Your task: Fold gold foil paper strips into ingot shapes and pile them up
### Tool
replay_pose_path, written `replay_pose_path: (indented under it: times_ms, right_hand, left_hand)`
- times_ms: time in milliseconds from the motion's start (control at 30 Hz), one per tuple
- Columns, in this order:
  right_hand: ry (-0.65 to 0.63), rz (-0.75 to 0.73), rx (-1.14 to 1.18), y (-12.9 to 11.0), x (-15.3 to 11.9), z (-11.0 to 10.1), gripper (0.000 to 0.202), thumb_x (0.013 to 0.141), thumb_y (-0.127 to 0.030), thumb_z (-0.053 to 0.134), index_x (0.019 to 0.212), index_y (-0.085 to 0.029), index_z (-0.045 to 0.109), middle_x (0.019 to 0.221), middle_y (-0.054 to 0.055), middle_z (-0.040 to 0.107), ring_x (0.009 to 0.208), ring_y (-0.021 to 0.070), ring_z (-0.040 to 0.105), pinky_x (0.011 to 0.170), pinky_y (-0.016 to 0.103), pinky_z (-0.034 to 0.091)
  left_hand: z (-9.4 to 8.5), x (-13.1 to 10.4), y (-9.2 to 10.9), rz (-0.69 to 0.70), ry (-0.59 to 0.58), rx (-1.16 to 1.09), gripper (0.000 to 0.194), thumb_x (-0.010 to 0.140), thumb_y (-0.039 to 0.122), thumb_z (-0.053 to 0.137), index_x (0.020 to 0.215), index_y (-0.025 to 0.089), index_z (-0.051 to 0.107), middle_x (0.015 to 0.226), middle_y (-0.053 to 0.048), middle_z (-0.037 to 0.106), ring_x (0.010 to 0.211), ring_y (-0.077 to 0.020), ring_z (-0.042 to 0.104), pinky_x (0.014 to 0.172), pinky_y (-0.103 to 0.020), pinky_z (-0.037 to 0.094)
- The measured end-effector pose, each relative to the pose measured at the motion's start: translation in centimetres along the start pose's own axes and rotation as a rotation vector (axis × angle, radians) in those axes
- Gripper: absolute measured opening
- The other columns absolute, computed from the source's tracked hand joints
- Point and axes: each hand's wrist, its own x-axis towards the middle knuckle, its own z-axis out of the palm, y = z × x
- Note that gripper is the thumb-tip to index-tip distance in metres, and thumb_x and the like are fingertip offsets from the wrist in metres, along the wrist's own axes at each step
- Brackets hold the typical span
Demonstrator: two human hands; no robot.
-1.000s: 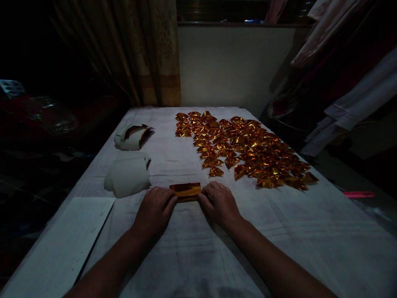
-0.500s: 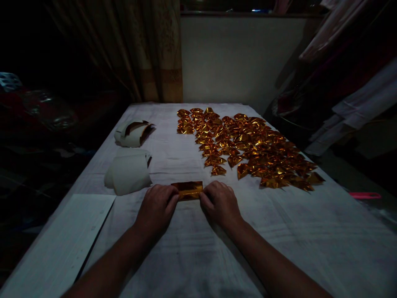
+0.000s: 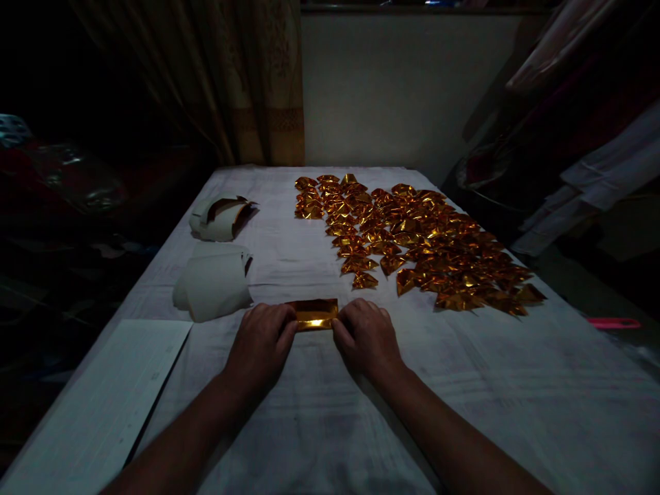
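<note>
A strip of shiny gold foil paper point(image 3: 315, 315), with a fold along its near edge, lies on the white-covered table point(image 3: 320, 433). My left hand point(image 3: 264, 340) pinches its left end between thumb and fingers. At the right end my right hand point(image 3: 367, 335) grips the strip in the same way. The fingertips partly cover both ends. Beyond my right hand, many folded gold foil pieces point(image 3: 427, 234) are spread over the back and right of the table.
Curled pale sheets point(image 3: 214, 283) lie left of centre, with another curled bundle point(image 3: 221, 218) behind them. A flat white board or sheet point(image 3: 103, 405) is at the near left. Beyond the table are a curtain point(image 3: 268, 89), a wall point(image 3: 381, 89) and hanging cloths point(image 3: 613, 165).
The view has tilted slightly. A bright reflection now shows along the near fold of the gold strip. Both hands keep their hold and have hardly moved.
</note>
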Motion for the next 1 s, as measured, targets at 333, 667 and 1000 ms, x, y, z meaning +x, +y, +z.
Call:
replay_pose_path:
  times_ms: [333, 667, 1000]
  right_hand:
    - [0.009, -0.024, 0.041, 0.2, -0.1, 0.4, 0.008, 0.089, -0.018, 0.059, 0.092, -0.022, 0.065, 0.094, 0.005, 0.064, 0.091, 0.0213, 0.054, 0.078, 0.033, 0.031]
    - [-0.051, -0.077, 0.013, -0.4, 0.2, 0.0, 0.008, 0.091, -0.02, 0.063, 0.09, -0.025, 0.07, 0.103, 0.004, 0.066, 0.098, 0.0222, 0.053, 0.079, 0.033, 0.031]
    - [-0.031, -0.068, 0.001, -0.7, 0.1, -0.1, 0.011, 0.093, -0.021, 0.061, 0.091, -0.026, 0.071, 0.101, 0.004, 0.065, 0.096, 0.0212, 0.053, 0.078, 0.032, 0.031]
  left_hand:
    - [0.4, 0.1, -0.1, -0.004, -0.004, 0.056, 0.011, 0.091, 0.02, 0.052, 0.095, 0.02, 0.062, 0.092, -0.005, 0.067, 0.088, -0.0245, 0.059, 0.082, -0.04, 0.043]
    - [0.0, 0.3, 1.1, 0.341, -0.005, 0.173, 0.021, 0.093, 0.027, 0.06, 0.108, 0.032, 0.073, 0.104, -0.005, 0.069, 0.096, -0.0239, 0.059, 0.085, -0.039, 0.04]
    - [-1.2, -0.3, -0.6, 0.424, -0.079, 0.353, 0.039, 0.093, 0.016, 0.057, 0.126, 0.037, 0.062, 0.099, -0.005, 0.065, 0.092, -0.0229, 0.056, 0.087, -0.041, 0.037]
